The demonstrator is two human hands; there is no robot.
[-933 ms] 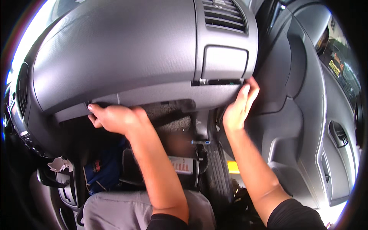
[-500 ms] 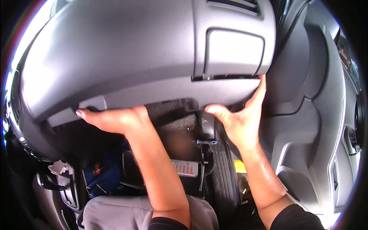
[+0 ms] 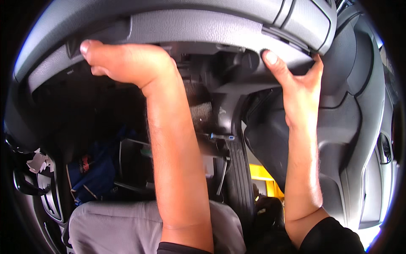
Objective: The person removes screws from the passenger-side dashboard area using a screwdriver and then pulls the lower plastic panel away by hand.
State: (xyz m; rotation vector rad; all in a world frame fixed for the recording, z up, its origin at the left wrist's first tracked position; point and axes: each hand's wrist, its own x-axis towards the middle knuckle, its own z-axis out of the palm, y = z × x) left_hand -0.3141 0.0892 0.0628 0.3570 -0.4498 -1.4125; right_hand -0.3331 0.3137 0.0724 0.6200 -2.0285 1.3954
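A dark grey lower dashboard panel [image 3: 186, 27] runs across the top of the picture. My left hand [image 3: 122, 61] grips its lower edge on the left, the thumb by a recess in the face and the fingers curled beneath. At the right end my right hand [image 3: 298, 76] holds the panel, thumb on the underside and fingers reaching up around the end, partly hidden. Between my hands the dark underside of the dashboard shows, with a round dark part [image 3: 245, 61] near my right thumb. A narrow gap lies between the panel and the trim [image 3: 311, 25] above it.
The open car door [image 3: 359, 97] stands at right, beside the sill [image 3: 241, 178]. A grey fabric seat [image 3: 114, 228] is at the bottom. In the footwell are a blue cloth bag [image 3: 95, 171], a dark case [image 3: 131, 158] and a blue-ended tool [image 3: 222, 136]. Something yellow [image 3: 262, 172] shows outside.
The dashboard now appears higher in the picture, and more of its underside shows. Both hands stay on the panel and sit higher in view. My right thumb has moved onto the underside.
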